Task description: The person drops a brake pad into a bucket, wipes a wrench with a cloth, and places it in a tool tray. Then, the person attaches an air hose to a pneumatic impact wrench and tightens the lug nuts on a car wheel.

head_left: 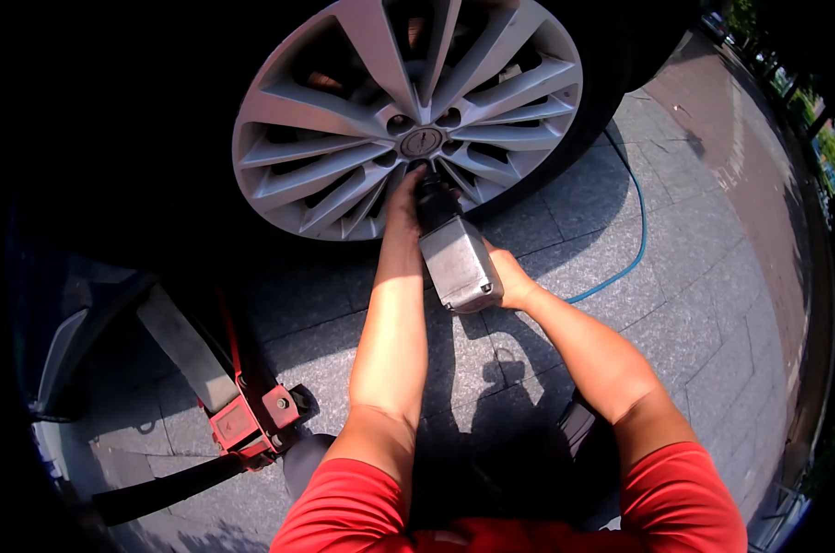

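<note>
An impact wrench [457, 263] with a silver body and dark nose points up at the alloy wheel [334, 115]. Its front end meets the wheel at the lowest lug hole, just under the centre cap [421, 142]. My left hand [405, 196] is closed around the left side of the nose, close to the spokes, its fingers partly hidden. Behind the silver body, my right hand [509, 276] is wrapped around the tool from the right; the handle and most fingers are out of sight. Lug recesses show around the cap.
A red floor jack [244, 422] with a black handle [169, 488] stands at lower left beside the car. A blue air hose [640, 230] curves over the grey paving [694, 267] on the right. The dark tyre [590, 147] rims the wheel.
</note>
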`<action>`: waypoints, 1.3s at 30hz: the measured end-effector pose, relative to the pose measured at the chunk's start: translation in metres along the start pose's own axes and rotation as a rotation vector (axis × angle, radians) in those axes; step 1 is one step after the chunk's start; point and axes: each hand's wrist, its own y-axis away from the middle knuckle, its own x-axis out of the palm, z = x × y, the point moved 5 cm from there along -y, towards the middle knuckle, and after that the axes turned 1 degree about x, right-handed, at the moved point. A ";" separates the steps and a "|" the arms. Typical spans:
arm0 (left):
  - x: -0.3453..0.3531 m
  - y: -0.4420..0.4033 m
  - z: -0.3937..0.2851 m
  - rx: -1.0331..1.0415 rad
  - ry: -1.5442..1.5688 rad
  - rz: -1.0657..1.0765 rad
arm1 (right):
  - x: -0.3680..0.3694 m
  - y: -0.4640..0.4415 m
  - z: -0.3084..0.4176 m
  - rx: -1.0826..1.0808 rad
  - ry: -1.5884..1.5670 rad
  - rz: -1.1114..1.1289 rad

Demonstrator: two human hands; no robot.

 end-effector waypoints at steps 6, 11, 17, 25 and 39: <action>0.000 0.013 0.011 0.003 0.066 -0.028 | -0.006 0.007 0.009 0.068 -0.080 0.001; 0.021 0.069 0.021 0.080 0.029 -0.043 | 0.006 0.032 0.000 0.093 -0.205 0.028; 0.019 0.064 -0.020 0.058 0.067 -0.041 | -0.011 0.006 0.047 -0.174 -0.011 -0.019; 0.012 0.043 -0.054 0.051 -0.154 -0.103 | 0.021 -0.015 0.039 -0.110 -0.180 -0.058; 0.001 0.039 -0.050 0.051 -0.160 -0.026 | 0.001 -0.013 0.038 0.006 -0.111 0.002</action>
